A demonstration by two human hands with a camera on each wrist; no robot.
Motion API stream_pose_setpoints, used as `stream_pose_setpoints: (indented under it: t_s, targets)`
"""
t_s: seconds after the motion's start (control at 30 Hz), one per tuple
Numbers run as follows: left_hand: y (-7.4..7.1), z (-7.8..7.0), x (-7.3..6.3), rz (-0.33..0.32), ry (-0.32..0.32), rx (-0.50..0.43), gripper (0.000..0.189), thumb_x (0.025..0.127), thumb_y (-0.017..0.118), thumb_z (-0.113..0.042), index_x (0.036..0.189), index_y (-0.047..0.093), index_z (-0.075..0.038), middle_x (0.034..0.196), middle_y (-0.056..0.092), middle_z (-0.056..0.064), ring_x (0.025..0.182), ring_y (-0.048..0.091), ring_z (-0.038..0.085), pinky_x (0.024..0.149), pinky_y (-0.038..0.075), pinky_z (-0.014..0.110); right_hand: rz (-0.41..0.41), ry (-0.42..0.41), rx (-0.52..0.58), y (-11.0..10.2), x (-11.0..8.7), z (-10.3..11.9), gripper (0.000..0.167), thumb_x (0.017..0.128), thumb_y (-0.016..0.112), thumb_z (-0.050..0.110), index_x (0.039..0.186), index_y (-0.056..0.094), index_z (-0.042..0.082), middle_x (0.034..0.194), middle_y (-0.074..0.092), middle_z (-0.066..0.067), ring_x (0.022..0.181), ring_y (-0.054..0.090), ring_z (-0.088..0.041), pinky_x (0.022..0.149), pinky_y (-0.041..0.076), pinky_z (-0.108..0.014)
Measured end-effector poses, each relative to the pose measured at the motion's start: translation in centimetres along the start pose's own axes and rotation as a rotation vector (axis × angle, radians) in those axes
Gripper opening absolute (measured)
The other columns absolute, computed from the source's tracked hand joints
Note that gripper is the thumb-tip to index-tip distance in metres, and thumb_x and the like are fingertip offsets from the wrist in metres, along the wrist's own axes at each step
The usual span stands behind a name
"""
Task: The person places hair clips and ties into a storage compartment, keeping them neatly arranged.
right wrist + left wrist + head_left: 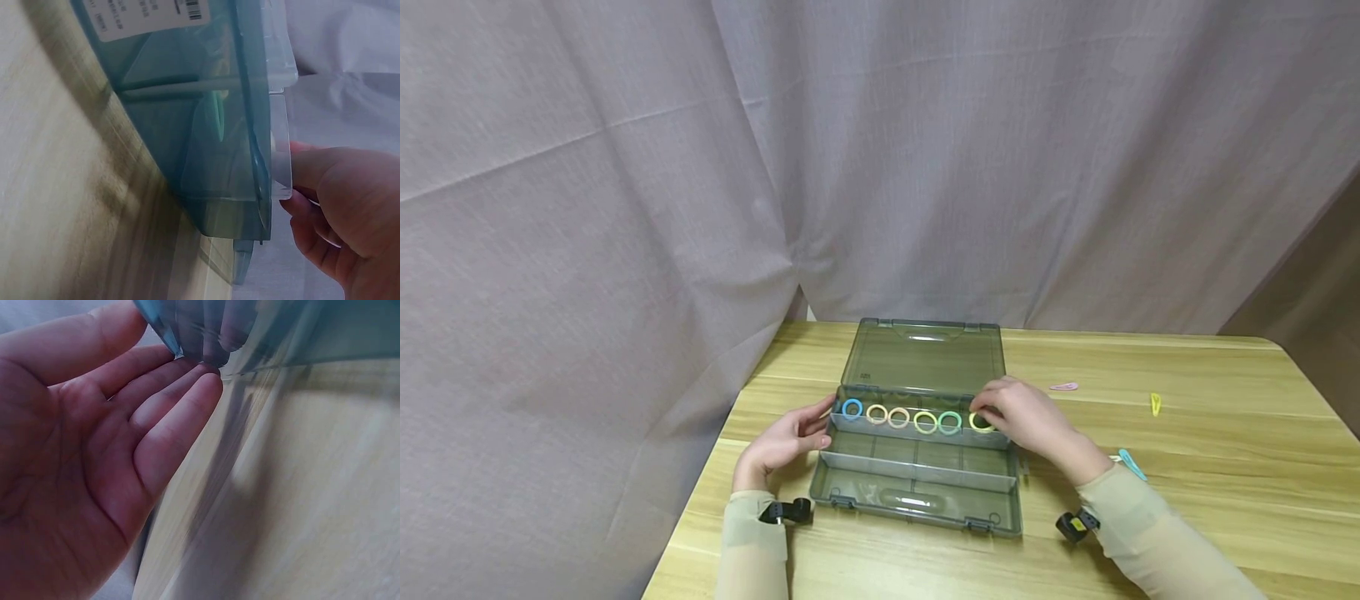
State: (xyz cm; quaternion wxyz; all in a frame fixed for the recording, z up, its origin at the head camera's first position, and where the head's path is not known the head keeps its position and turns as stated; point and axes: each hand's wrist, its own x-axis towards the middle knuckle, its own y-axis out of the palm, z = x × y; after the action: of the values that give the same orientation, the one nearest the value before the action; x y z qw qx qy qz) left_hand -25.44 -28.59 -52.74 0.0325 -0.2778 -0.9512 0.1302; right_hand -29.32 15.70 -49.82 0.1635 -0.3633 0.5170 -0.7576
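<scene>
A translucent grey-green compartment box (pixel 917 506) lies with its lid laid back on the wooden table. Along its back row stand ring-shaped hair ties: a blue one (pixel 852 408), two peach ones (pixel 877 414), a yellow one (pixel 926 422) and a green one (pixel 950 422). At the right end of that row, my right hand (pixel 1022 417) pinches another yellow hair tie (pixel 981 422); its fingertips are partly hidden behind a clear divider (pixel 282 147) in the right wrist view. My left hand (pixel 786 442) rests its extended fingers against the box's left side, thumb near the rim.
Right of the box lie a pink snap hair clip (pixel 1063 387), a yellow clip (pixel 1155 404) and a blue clip (pixel 1132 464), with a pale clip (pixel 1115 458) partly behind the right wrist. The raised lid (pixel 925 358) leans back near the grey curtain (pixel 917 183).
</scene>
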Motion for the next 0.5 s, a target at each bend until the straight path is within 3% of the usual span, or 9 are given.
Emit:
stream_pose_setpoints:
  t_s: [0.5]
  targets:
    - [-0.06, 0.15, -0.03, -0.003, -0.005, -0.005, 0.075, 0.104, 0.061, 0.007, 0.166, 0.019, 0.008, 0.174, 0.018, 0.024, 0.156, 0.028, 0.045, 0.126, 0.030, 0.044, 0.006, 0.001, -0.004, 0.18, -0.06, 0.04, 0.016, 0.089, 0.085, 0.006, 0.103, 0.084, 0.014, 0.108, 0.079, -0.002, 0.101, 0.073, -0.025, 0.090, 0.064, -0.046]
